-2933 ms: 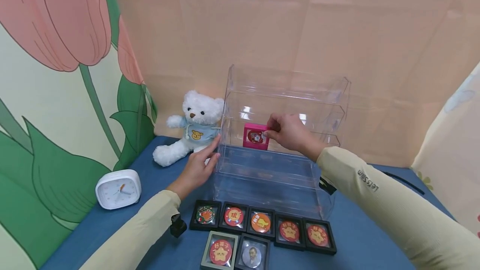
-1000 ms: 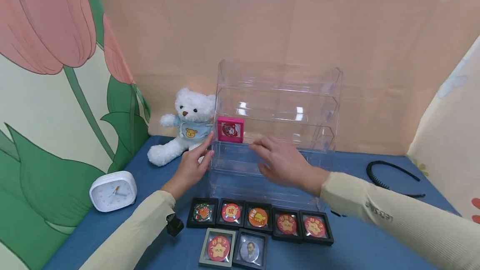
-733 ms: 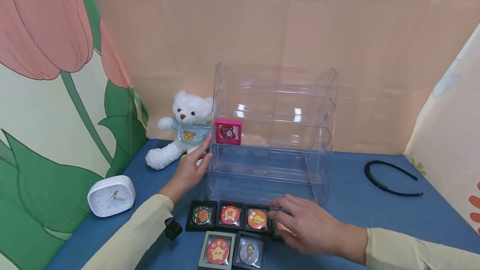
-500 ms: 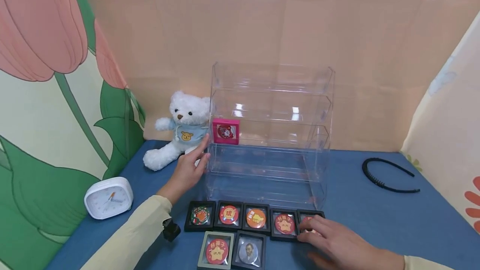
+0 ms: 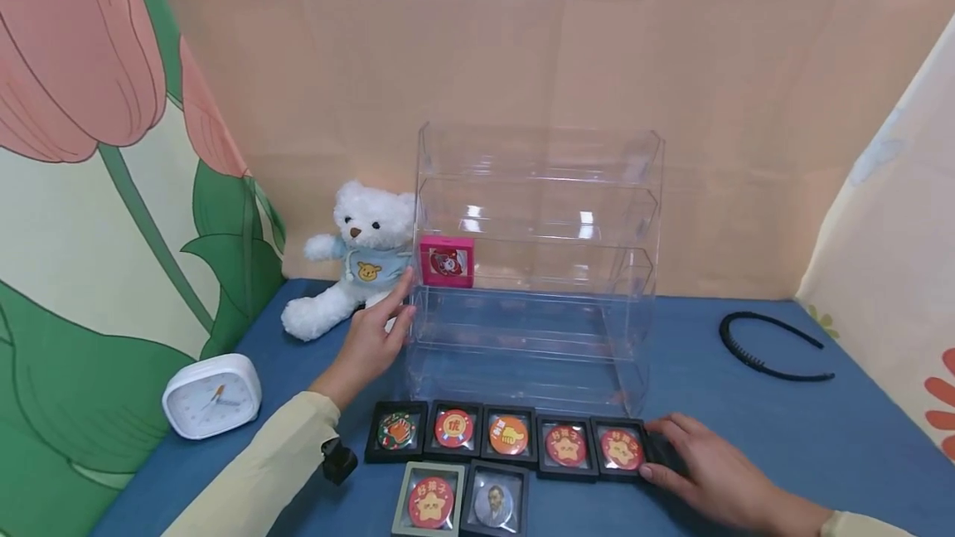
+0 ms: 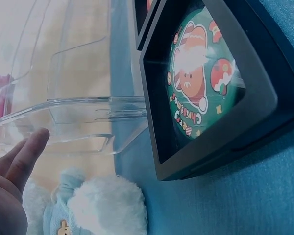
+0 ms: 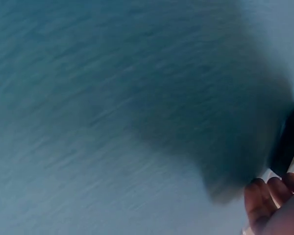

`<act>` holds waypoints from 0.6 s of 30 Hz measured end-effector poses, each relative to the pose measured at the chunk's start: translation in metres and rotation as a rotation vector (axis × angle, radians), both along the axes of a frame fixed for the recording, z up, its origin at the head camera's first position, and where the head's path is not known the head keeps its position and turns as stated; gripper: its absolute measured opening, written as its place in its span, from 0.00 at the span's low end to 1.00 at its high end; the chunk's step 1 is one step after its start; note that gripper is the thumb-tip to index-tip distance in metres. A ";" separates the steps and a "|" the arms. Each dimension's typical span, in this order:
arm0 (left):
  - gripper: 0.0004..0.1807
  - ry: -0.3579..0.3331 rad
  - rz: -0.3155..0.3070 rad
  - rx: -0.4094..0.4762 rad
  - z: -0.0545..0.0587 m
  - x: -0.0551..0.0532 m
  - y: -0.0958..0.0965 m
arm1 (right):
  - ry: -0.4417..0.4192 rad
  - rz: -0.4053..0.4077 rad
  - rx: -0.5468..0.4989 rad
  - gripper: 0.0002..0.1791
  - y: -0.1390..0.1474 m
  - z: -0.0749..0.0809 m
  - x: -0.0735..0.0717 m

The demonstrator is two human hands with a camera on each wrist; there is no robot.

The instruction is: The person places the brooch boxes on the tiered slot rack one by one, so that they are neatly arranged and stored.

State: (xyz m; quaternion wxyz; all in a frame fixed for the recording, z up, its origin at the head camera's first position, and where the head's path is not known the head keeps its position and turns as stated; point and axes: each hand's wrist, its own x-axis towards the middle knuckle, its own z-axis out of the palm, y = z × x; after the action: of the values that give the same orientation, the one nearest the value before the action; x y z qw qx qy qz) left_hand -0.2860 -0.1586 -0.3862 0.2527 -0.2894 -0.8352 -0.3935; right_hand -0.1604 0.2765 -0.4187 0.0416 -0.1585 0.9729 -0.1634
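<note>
Lying flat: seven framed badges [image 5: 509, 436] | on rack [image 5: 537, 348]: one pink frame [image 5: 447, 262]

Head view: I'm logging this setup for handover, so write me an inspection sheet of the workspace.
Surface: blue cloth.
Job's things: clear rack with one pink-framed badge in it; seven framed badges in front, in two rows.
Clutter: white bear, white clock, black headband.
Hands: left hand at the rack's side; right hand at the edge of the rightmost framed badge, grip unclear.
Cables: nothing seen.
Surroundings: tan backdrop, tulip-print panel.
</note>
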 end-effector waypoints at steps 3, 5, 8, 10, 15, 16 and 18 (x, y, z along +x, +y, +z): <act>0.32 0.003 -0.003 0.011 0.001 0.000 0.000 | -0.081 -0.051 -0.047 0.39 -0.001 0.003 -0.005; 0.32 0.009 -0.003 0.018 0.001 0.000 0.000 | -0.114 -0.057 -0.051 0.42 -0.002 0.006 -0.008; 0.32 0.014 0.002 0.018 0.001 0.001 0.000 | -0.148 -0.042 -0.032 0.44 -0.002 0.008 -0.011; 0.32 0.010 0.002 0.011 0.001 0.001 0.000 | -0.173 -0.032 -0.036 0.43 -0.002 0.008 -0.013; 0.32 -0.002 0.005 -0.002 0.001 0.001 0.000 | -0.219 -0.047 -0.087 0.42 0.001 0.008 -0.014; 0.33 0.000 0.007 -0.004 0.001 0.001 0.001 | -0.225 -0.055 -0.103 0.42 0.002 0.007 -0.014; 0.33 0.009 0.014 -0.007 0.001 0.001 0.001 | -0.236 -0.079 -0.137 0.41 0.004 0.007 -0.014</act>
State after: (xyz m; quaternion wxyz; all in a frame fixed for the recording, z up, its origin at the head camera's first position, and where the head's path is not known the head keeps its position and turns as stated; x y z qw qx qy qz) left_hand -0.2848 -0.1579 -0.3852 0.2582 -0.2862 -0.8374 -0.3875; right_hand -0.1741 0.2800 -0.4118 0.1384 -0.1022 0.9532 -0.2484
